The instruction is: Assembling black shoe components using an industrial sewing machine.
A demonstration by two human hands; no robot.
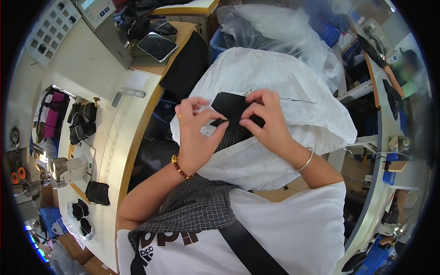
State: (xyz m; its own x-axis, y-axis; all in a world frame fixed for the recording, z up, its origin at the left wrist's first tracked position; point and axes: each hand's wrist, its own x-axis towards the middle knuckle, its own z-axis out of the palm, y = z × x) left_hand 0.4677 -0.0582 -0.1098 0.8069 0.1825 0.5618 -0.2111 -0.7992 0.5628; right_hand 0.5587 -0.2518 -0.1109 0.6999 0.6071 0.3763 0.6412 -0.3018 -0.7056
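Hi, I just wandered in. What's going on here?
A person is working with bare hands on a small black piece. The left hand and the right hand each pinch it between thumb and fingers, close together, over a white sack. To the left, a sewing machine stands on a table, with neither hand on it. Another person is at the far right.
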